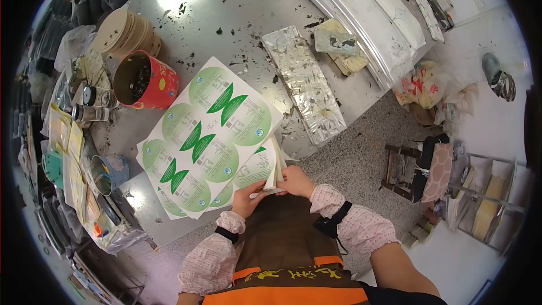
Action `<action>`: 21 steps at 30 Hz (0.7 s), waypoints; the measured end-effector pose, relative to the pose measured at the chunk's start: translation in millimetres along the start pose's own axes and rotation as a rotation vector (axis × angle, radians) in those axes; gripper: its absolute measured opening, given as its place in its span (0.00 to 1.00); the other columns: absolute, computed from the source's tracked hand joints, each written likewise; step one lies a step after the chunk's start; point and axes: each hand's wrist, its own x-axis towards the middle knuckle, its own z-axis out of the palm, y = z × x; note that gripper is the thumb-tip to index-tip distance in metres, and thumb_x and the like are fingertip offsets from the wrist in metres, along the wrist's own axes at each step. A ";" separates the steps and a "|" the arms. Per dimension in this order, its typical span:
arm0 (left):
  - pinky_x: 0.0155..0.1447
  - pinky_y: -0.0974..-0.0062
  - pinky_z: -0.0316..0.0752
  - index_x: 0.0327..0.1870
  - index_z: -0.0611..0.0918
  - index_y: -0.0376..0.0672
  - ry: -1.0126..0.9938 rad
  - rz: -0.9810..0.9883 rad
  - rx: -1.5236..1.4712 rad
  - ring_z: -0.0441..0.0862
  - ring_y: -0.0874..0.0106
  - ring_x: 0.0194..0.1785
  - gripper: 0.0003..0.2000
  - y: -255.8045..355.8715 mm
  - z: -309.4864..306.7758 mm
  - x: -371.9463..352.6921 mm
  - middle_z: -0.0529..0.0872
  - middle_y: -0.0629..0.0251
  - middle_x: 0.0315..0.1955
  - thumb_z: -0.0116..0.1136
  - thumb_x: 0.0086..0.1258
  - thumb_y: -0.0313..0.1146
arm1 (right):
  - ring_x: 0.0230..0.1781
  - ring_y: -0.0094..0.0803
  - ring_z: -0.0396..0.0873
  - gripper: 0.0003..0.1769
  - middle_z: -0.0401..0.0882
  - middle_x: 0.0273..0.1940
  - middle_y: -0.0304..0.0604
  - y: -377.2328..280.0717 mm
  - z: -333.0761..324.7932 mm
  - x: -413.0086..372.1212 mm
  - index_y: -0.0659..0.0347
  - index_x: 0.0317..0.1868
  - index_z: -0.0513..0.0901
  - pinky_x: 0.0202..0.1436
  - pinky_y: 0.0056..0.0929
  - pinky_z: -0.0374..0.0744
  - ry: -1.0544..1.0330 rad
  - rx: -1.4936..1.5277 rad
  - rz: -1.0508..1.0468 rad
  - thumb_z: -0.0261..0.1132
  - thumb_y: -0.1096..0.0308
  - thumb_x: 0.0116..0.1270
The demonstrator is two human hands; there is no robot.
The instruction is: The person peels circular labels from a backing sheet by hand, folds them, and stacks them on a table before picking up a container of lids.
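Note:
Several white sheets of round green labels [195, 147] lie spread on the metal table, the top ones overlapping and reaching over its near edge. At the near right corner of the pile, some sheets curl up and bend toward me. My left hand [247, 199] is closed on the edge of this curled part, its fingertips close to the other hand. My right hand [296, 182] pinches the same curled sheets from the right side. How many sheets are between the fingers is hidden. Both forearms wear pink patterned sleeve covers, with dark bands near the wrists.
Left of the sheets stand a red bucket [148, 82], a stack of round discs [125, 31], glass jars [90, 113] and a blue cup [110, 174]. A foil-wrapped board [305, 86] lies to the right, before long silvery sheets [361, 25]. Dark scraps litter the metal table [226, 8]. A stool [403, 169] stands right.

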 end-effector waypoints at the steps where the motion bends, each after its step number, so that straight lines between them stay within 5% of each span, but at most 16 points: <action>1: 0.51 0.73 0.80 0.54 0.84 0.35 0.008 0.015 -0.003 0.88 0.72 0.45 0.14 -0.3 0.7 -0.2 0.90 0.53 0.41 0.62 0.68 0.21 | 0.30 0.35 0.88 0.14 0.87 0.36 0.54 0.7 0.2 -0.2 0.80 0.44 0.82 0.33 0.27 0.88 0.001 0.007 0.000 0.67 0.73 0.66; 7: 0.52 0.73 0.80 0.54 0.84 0.35 0.039 0.027 0.135 0.88 0.71 0.46 0.15 -3.0 -4.8 -0.6 0.90 0.53 0.41 0.62 0.67 0.20 | 0.32 0.34 0.88 0.13 0.87 0.36 0.52 16.8 -11.9 2.8 0.79 0.45 0.82 0.34 0.27 0.88 -0.159 0.200 -0.059 0.67 0.74 0.66; 13: 0.53 0.73 0.80 0.53 0.85 0.36 0.024 0.005 0.058 0.88 0.70 0.46 0.13 6.7 -0.6 -3.8 0.90 0.54 0.41 0.62 0.67 0.21 | 0.34 0.34 0.87 0.12 0.86 0.39 0.51 -1.8 -0.2 -1.3 0.78 0.47 0.82 0.36 0.26 0.89 -0.026 0.010 0.094 0.66 0.76 0.67; 19: 0.49 0.73 0.80 0.51 0.85 0.36 0.082 0.242 0.319 0.89 0.65 0.43 0.12 2.9 -0.3 -2.1 0.89 0.51 0.40 0.62 0.68 0.22 | 0.37 0.33 0.87 0.13 0.86 0.41 0.52 12.1 -5.7 -1.3 0.78 0.48 0.81 0.39 0.26 0.89 -0.093 0.120 -0.005 0.66 0.77 0.67; 21: 0.45 0.73 0.80 0.51 0.85 0.36 0.163 0.098 0.228 0.89 0.63 0.40 0.11 -2.3 0.8 -0.9 0.89 0.50 0.39 0.61 0.68 0.23 | 0.38 0.33 0.87 0.13 0.86 0.42 0.51 11.1 -13.0 -4.7 0.78 0.49 0.81 0.40 0.26 0.89 -0.149 0.154 0.004 0.65 0.78 0.67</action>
